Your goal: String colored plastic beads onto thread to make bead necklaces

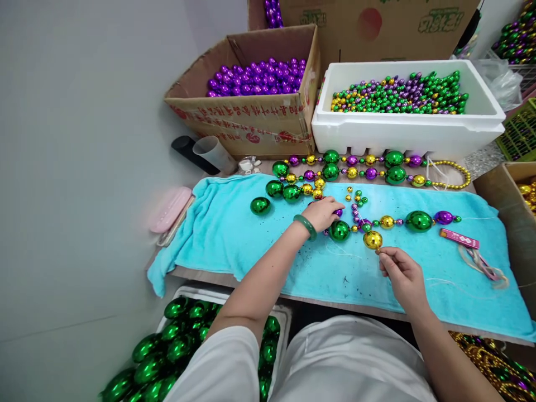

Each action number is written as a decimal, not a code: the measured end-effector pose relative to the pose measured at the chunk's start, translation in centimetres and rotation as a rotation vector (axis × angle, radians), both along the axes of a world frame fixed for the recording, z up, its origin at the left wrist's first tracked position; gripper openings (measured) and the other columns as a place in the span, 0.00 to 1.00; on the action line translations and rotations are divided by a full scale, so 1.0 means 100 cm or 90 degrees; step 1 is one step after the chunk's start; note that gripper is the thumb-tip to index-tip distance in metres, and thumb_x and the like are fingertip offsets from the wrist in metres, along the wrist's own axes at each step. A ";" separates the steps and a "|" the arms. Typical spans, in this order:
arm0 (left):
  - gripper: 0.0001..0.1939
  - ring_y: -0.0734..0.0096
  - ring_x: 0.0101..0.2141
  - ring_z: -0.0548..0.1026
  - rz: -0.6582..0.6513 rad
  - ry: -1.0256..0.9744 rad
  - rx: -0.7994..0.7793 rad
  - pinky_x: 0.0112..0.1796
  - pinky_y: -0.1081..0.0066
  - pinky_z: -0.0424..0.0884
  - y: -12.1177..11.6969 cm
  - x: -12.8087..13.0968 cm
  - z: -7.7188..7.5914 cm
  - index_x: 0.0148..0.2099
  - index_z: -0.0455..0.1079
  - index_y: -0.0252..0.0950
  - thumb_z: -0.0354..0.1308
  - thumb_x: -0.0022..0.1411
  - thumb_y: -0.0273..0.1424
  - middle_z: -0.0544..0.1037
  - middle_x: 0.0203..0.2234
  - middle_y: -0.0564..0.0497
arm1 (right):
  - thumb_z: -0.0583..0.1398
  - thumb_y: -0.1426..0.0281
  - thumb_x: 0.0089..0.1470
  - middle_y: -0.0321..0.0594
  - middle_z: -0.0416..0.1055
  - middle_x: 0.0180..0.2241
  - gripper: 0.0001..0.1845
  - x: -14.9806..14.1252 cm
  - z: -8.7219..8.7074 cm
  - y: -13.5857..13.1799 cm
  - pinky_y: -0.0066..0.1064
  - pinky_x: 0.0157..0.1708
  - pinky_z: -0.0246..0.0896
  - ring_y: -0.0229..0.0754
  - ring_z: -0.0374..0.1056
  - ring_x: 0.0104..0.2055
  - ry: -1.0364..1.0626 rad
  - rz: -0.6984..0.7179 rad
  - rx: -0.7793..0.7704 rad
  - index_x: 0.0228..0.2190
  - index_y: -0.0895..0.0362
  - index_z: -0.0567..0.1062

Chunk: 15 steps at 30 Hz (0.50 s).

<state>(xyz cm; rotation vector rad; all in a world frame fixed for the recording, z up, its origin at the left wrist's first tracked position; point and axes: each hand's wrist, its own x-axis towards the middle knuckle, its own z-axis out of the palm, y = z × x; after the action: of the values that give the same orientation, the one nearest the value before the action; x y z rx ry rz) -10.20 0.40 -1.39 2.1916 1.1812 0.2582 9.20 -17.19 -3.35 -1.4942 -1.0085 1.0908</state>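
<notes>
On a turquoise towel (234,234) lies a half-strung run of shiny beads. My left hand (324,213), with a green bangle on its wrist, is closed over a purple bead (339,212) beside a large green bead (339,230). My right hand (400,271) pinches the thin string just below a large gold bead (372,240). Further right the strand carries a small gold bead, a large green bead (418,221) and a purple bead (443,217). A few small loose beads (357,196) lie above it.
A finished bead necklace (355,167) lies behind the towel. A cardboard box of purple beads (255,78) and a white foam box of mixed beads (402,92) stand at the back. A bin of green beads (176,346) sits below left. A pink tool (459,238) lies right.
</notes>
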 end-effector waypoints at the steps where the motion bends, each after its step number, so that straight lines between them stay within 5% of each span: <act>1: 0.18 0.57 0.43 0.72 -0.013 0.042 0.002 0.45 0.64 0.66 0.000 0.002 -0.001 0.48 0.74 0.39 0.59 0.53 0.26 0.73 0.42 0.44 | 0.59 0.61 0.53 0.34 0.64 0.19 0.12 0.000 0.000 0.000 0.27 0.22 0.59 0.34 0.60 0.22 0.001 0.000 0.000 0.32 0.58 0.74; 4: 0.20 0.58 0.44 0.72 0.002 0.064 0.022 0.46 0.62 0.67 0.000 0.003 0.000 0.51 0.72 0.38 0.58 0.54 0.28 0.73 0.43 0.43 | 0.59 0.61 0.53 0.34 0.64 0.19 0.12 0.000 0.001 -0.001 0.26 0.21 0.58 0.34 0.59 0.22 0.000 -0.005 -0.005 0.32 0.58 0.74; 7: 0.19 0.63 0.42 0.72 0.154 -0.193 -0.028 0.46 0.63 0.67 -0.003 -0.001 0.004 0.49 0.71 0.36 0.59 0.54 0.30 0.74 0.43 0.45 | 0.59 0.61 0.53 0.33 0.63 0.19 0.12 0.001 0.001 -0.002 0.26 0.21 0.57 0.33 0.58 0.21 -0.002 -0.004 0.000 0.31 0.58 0.74; 11: 0.14 0.73 0.32 0.74 0.379 -0.679 -0.390 0.36 0.71 0.71 -0.011 -0.004 0.011 0.45 0.70 0.33 0.58 0.57 0.33 0.77 0.35 0.47 | 0.59 0.61 0.53 0.33 0.62 0.18 0.12 0.000 0.000 -0.003 0.26 0.20 0.54 0.33 0.57 0.21 -0.012 0.016 0.006 0.30 0.58 0.75; 15: 0.08 0.74 0.29 0.75 0.426 -0.853 -0.619 0.31 0.75 0.71 -0.021 -0.003 0.018 0.38 0.71 0.29 0.55 0.59 0.30 0.78 0.30 0.45 | 0.59 0.62 0.53 0.33 0.62 0.18 0.12 -0.002 0.000 -0.002 0.26 0.21 0.54 0.33 0.57 0.21 -0.024 0.032 0.009 0.29 0.58 0.75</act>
<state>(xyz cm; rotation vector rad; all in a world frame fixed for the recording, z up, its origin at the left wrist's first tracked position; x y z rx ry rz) -10.46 -1.66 0.38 0.4321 0.8241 0.9683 8.95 -17.37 -3.30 -1.4904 -1.0830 1.0928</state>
